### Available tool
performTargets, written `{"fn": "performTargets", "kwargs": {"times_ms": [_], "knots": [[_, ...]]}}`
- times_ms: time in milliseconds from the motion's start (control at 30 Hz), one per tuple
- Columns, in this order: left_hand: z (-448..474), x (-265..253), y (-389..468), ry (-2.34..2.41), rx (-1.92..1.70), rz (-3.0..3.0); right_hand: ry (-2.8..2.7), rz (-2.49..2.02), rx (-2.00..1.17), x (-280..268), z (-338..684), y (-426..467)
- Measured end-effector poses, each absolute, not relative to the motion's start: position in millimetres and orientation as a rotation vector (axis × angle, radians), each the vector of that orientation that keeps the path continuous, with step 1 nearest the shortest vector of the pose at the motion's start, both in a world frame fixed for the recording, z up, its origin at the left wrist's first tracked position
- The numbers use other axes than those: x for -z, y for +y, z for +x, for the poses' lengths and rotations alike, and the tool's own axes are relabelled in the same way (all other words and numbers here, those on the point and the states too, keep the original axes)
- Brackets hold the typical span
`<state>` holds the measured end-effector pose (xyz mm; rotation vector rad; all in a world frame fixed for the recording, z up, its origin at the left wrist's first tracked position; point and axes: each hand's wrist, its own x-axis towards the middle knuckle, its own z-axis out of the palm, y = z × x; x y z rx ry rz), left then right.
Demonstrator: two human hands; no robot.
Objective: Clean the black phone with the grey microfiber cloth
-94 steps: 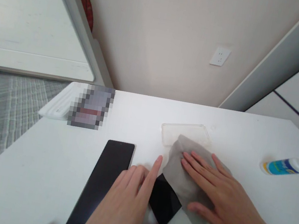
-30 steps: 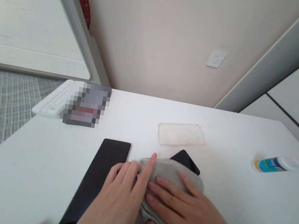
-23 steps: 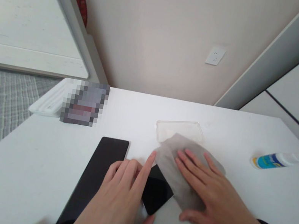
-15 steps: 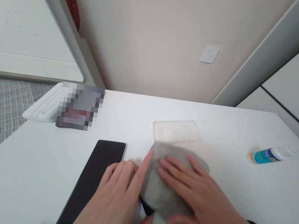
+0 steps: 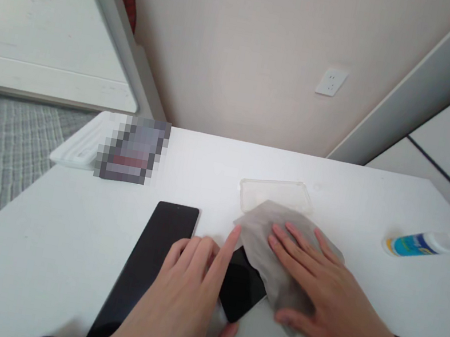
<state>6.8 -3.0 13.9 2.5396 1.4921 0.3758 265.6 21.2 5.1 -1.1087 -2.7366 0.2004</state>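
A smartphone (image 5: 243, 288) with a dark screen lies slantwise on the white table. My left hand (image 5: 190, 290) steadies it by the edges, index finger stretched along the far left side and thumb at the near corner; the other fingers are curled. A grey cloth (image 5: 269, 226) covers the phone's far right part. Flat on that cloth, fingers spread, presses my right hand (image 5: 314, 277). Just beyond the cloth is a clear phone case (image 5: 262, 192), partly covered by it. A larger black tablet-like device (image 5: 149, 254) lies left of my left hand, partly hidden by it.
At the right lies a white spray bottle (image 5: 416, 244) with a blue label. A white tray-like box (image 5: 81, 146) and a blurred-out dark packet (image 5: 134, 152) sit at the far left edge of the table (image 5: 46, 241). Behind rises a wall with a socket (image 5: 331, 83).
My right hand has slid the cloth to the right and slightly away, so more of the phone's screen shows. My left hand stays at the phone. The whole view has shifted slightly.
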Motion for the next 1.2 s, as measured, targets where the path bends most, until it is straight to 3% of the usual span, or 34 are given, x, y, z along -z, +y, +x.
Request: {"fn": "performTargets", "kwargs": {"times_ms": [167, 367, 567, 800, 1000, 1200], "knots": [[7, -16, -3, 1.449, -0.356, 2.560, -2.903, -0.633, -0.394, -6, 247, 11], [6, -24, -1, 1.441, -0.331, 2.588, -2.688, -1.174, -0.271, -11, 266, 25], [3, -22, -2, 1.422, -0.311, 2.590, -2.874, -0.715, -0.428, -15, 239, 4], [7, -27, -2, 1.452, -0.332, 2.598, -2.717, -1.216, -0.209, -12, 270, 22], [4, -23, -3, 1.442, -0.298, 2.561, -2.862, -0.748, -0.499, -13, 248, 7], [4, -22, -2, 1.427, -0.343, 2.575, -2.720, -1.161, -0.291, -13, 262, 22]]}}
